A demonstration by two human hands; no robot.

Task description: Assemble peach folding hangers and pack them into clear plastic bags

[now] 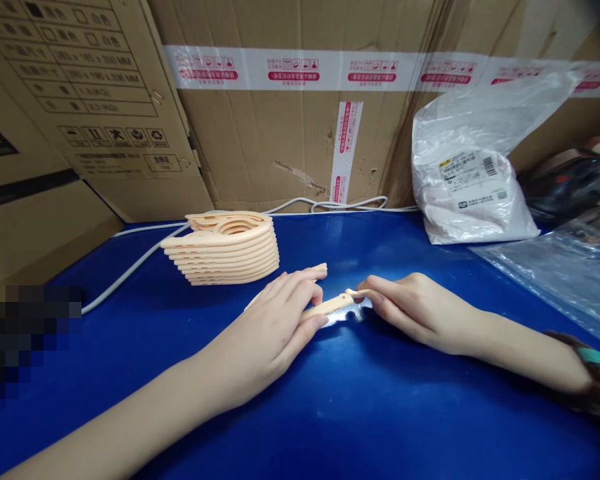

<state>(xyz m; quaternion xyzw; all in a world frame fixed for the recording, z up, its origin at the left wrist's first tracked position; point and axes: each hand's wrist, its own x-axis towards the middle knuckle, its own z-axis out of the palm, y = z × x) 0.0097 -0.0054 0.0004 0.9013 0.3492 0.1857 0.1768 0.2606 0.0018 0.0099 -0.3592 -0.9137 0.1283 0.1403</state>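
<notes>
My left hand (277,310) is closed round a peach plastic folding hanger (330,305), held low over the blue table (340,413). One arm of the hanger sticks out past the thumb; another end shows beyond the fingertips, and the middle is hidden under the palm. With thumb and fingers pinched, my right hand (415,310) grips a thin hook-like part (361,293) that meets the end of the hanger arm. Behind my left hand stands a neat stack of matching peach hangers (223,257), folded and lying on one another.
Large cardboard boxes (280,133) wall off the back and left. A white cable (130,283) runs along the table's rear. At the right are a white plastic bag (473,193) with a label and a clear plastic bag (555,267). A blurred dark patch (20,340) covers the left edge.
</notes>
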